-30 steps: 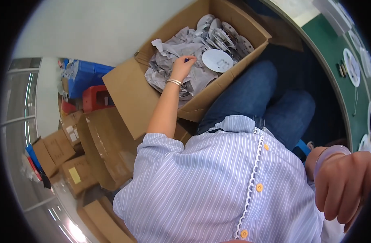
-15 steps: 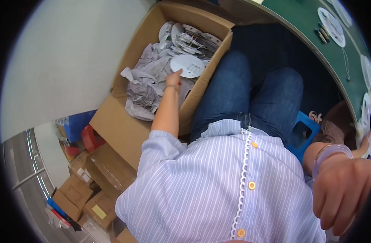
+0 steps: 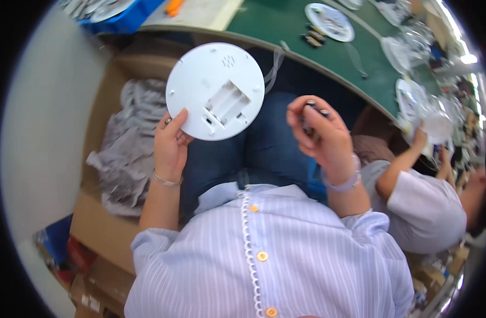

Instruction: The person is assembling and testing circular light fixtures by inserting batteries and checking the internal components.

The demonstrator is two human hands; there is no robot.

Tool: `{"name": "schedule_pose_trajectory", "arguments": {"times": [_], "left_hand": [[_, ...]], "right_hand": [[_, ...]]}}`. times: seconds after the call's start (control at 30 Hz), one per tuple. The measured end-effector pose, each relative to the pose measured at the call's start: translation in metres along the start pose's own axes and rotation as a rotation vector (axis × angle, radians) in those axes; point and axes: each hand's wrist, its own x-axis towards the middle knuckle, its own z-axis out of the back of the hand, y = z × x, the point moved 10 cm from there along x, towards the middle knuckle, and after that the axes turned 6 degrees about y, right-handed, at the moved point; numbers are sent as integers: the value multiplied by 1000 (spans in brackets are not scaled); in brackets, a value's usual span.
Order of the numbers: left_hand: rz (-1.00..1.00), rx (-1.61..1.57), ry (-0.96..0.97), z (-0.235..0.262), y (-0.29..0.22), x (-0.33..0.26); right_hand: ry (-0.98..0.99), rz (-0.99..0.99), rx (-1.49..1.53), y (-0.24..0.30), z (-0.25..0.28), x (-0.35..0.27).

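Observation:
My left hand (image 3: pixel 171 140) pinches the lower left rim of a round white plastic disc (image 3: pixel 195 66), held tilted above my lap. Facing up on the disc is an uncovered battery compartment (image 3: pixel 228 103) with no batteries visible in it, and a ring of small slots sits near its top. Apart from the disc, to its right, my right hand (image 3: pixel 328 138) is closed around a few dark batteries (image 3: pixel 307 119); their exact number is partly hidden by the fingers.
To my left stands an open cardboard box (image 3: pixel 105 225) with crumpled grey paper (image 3: pixel 129 153). The green-topped table (image 3: pixel 277 32) ahead carries another white disc (image 3: pixel 330 22) and loose batteries (image 3: pixel 313 37). A co-worker (image 3: pixel 426 212) sits close at my right. A blue bin (image 3: pixel 131 18) is at the far left.
My left hand has lifted the white disc out of the cardboard box and brought it over my lap. My right hand has moved forward and inward, now showing batteries. The view has shifted.

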Motion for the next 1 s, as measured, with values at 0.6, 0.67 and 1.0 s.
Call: {"name": "schedule_pose_trajectory", "arguments": {"times": [0.6, 0.67, 1.0], "left_hand": [[341, 440, 256, -17, 176, 49], [352, 472, 260, -11, 181, 49], [347, 537, 254, -11, 178, 49]], "right_hand": [[-198, 145, -1090, -40, 104, -6], [-184, 152, -1167, -49, 99, -4], [156, 198, -1853, -85, 69, 16]]}}
